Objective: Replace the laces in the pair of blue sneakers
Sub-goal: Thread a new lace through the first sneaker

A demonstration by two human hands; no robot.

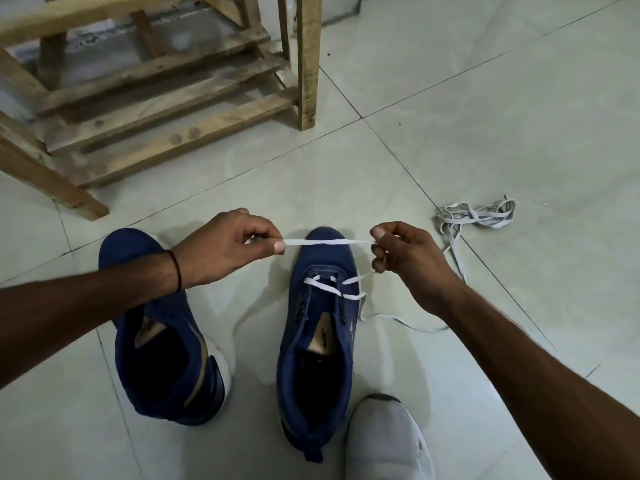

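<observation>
Two blue sneakers stand on the tiled floor, toes pointing away from me. The left sneaker [162, 327] has no lace that I can see. The right sneaker [318, 327] carries a white lace [327, 242] crossed through its front eyelets. One stretch of that lace runs taut between my hands above the toe. My left hand [225, 251] pinches it at one side, my right hand [405, 258] pinches it at the other. A loose tail of the lace trails on the floor to the right of the shoe.
A heap of grey laces [474, 216] lies on the floor at the right. A wooden frame [166, 91] with slats stands at the back left. A grey-clad knee or foot [384, 441] sits at the bottom edge beside the right sneaker's heel.
</observation>
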